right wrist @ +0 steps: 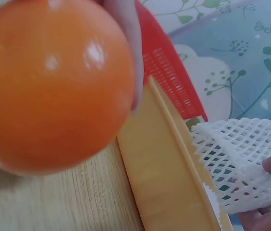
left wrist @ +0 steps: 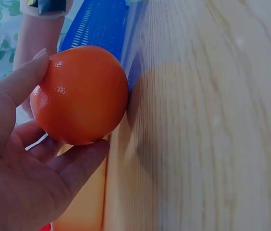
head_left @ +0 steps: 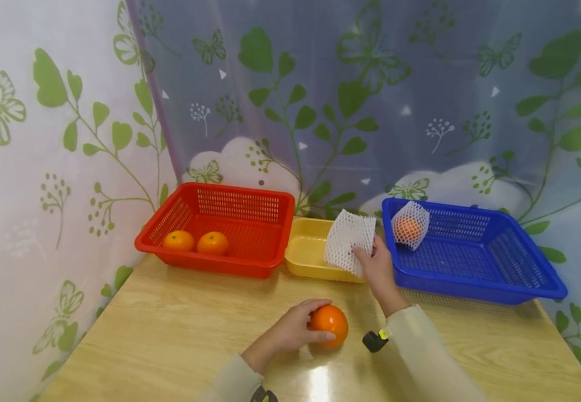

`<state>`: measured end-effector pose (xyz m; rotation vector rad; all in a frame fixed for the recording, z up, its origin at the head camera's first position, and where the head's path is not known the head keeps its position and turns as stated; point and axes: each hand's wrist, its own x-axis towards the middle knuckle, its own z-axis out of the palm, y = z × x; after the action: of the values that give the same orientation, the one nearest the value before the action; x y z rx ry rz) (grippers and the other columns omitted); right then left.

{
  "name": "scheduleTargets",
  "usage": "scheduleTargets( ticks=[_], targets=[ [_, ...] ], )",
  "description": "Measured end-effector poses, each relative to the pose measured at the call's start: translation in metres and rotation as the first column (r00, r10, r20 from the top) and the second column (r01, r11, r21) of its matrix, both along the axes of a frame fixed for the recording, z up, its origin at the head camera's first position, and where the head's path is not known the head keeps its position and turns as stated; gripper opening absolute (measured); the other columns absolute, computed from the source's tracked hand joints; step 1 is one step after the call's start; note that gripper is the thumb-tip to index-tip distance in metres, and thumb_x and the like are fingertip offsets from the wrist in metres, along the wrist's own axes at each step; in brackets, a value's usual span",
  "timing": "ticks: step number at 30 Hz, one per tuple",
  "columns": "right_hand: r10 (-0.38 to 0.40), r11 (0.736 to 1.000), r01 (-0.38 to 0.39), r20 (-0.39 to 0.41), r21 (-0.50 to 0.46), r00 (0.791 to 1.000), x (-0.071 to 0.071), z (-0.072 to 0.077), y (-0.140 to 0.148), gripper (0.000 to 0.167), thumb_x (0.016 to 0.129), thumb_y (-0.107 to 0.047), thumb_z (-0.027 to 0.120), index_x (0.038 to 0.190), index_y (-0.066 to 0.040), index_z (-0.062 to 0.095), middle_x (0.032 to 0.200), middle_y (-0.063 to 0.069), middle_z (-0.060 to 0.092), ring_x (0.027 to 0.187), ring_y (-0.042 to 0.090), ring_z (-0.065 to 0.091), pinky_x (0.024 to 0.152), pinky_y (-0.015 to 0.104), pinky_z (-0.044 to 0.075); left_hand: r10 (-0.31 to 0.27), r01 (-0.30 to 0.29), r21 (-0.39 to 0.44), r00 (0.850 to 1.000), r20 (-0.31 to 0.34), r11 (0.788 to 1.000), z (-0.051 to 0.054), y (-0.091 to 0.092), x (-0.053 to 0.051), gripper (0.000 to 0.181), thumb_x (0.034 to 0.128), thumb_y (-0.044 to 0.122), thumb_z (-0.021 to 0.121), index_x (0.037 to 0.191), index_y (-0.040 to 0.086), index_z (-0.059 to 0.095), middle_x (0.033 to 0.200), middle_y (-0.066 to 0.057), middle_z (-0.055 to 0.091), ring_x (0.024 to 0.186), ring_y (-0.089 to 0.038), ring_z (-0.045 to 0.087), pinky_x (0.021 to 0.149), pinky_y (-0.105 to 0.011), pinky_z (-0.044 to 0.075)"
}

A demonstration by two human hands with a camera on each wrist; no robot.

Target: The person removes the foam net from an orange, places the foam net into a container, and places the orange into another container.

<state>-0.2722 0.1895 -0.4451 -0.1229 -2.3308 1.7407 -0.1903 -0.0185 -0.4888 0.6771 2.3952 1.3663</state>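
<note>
White foam net (head_left: pixel 347 240), head view: right hand (head_left: pixel 378 267) pinches its edge above the yellow tray (head_left: pixel 315 272); left hand (head_left: pixel 293 328) grips the orange fruit (head_left: pixel 333 325) on the counter (head_left: pixel 170 324).

Left wrist view: thumb and fingers oppose across the fruit, presumably to stop rolling.

Right wrist view: fingers hold the net by one side, probably leaving one end free.

The tabletop (head_left: pixel 210 318) is free before the orange (head_left: pixel 333 324); the yellow tray (head_left: pixel 315 272) blocks beyond.
</note>
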Motion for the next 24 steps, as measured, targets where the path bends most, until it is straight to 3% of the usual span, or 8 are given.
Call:
scheduleTargets(
  ticks=[4, 8, 15, 19, 24],
  targets=[
    [-0.006, 0.994, 0.004, 0.021, 0.105, 1.0, -0.009, -0.001, 0.0, 0.052, 0.095, -0.009, 0.06, 0.143, -0.006, 0.04, 0.125, 0.026, 0.059, 0.107, 0.036, 0.061, 0.088, 0.046, 0.053, -0.001, 0.001, -0.021, 1.0, -0.004, 1.0, 0.004, 0.0, 0.001, 0.067, 0.0831, 0.03, 0.078, 0.141, 0.011, 0.05, 0.14, -0.007, 0.051, 0.122, -0.023, 0.052, 0.103, -0.041, 0.043],
    [-0.011, 0.968, 0.002, 0.031, 0.25, 0.999, -0.017, -0.002, 0.001, 0.062, 0.092, -0.007, 0.06, 0.149, -0.007, 0.034, 0.135, 0.025, 0.052, 0.118, 0.039, 0.054, 0.099, 0.052, 0.044, 0.004, -0.004, -0.015, 1.0, 0.008, 1.0, 0.005, 0.0, 0.002, 0.067, 0.0836, 0.03, 0.078, 0.141, 0.011, 0.049, 0.141, -0.008, 0.05, 0.123, -0.025, 0.052, 0.103, -0.043, 0.042],
    [-0.006, 0.862, -0.01, 0.03, 0.506, 1.0, -0.02, -0.003, 0.0, 0.092, 0.089, -0.009, 0.066, 0.156, -0.007, 0.004, 0.156, 0.022, 0.024, 0.138, 0.041, 0.031, 0.114, 0.052, 0.024, 0.003, -0.003, 0.002, 1.0, -0.006, 1.0, 0.002, 0.001, 0.003, 0.067, 0.0837, 0.03, 0.078, 0.141, 0.01, 0.049, 0.14, -0.008, 0.051, 0.121, -0.023, 0.052, 0.103, -0.041, 0.043],
    [0.019, 0.787, 0.018, -0.053, 0.617, 0.998, -0.021, -0.005, 0.0, 0.09, 0.085, -0.009, 0.072, 0.155, -0.006, 0.015, 0.153, 0.024, 0.026, 0.139, 0.041, 0.027, 0.115, 0.053, 0.021, 0.003, -0.003, -0.005, 1.0, -0.019, 1.0, 0.002, 0.001, 0.004, 0.068, 0.0836, 0.03, 0.078, 0.141, 0.009, 0.049, 0.14, -0.008, 0.051, 0.122, -0.023, 0.052, 0.104, -0.04, 0.042],
    [0.059, 0.693, 0.05, -0.125, 0.72, 0.99, -0.025, -0.007, 0.003, 0.063, 0.083, -0.011, 0.075, 0.14, -0.005, 0.048, 0.143, 0.026, 0.037, 0.133, 0.043, 0.032, 0.108, 0.058, 0.027, -0.005, 0.004, -0.016, 0.999, -0.041, 1.0, 0.003, 0.001, 0.006, 0.068, 0.0833, 0.029, 0.078, 0.141, 0.007, 0.049, 0.139, -0.009, 0.051, 0.122, -0.024, 0.052, 0.104, -0.041, 0.041]
  ],
)
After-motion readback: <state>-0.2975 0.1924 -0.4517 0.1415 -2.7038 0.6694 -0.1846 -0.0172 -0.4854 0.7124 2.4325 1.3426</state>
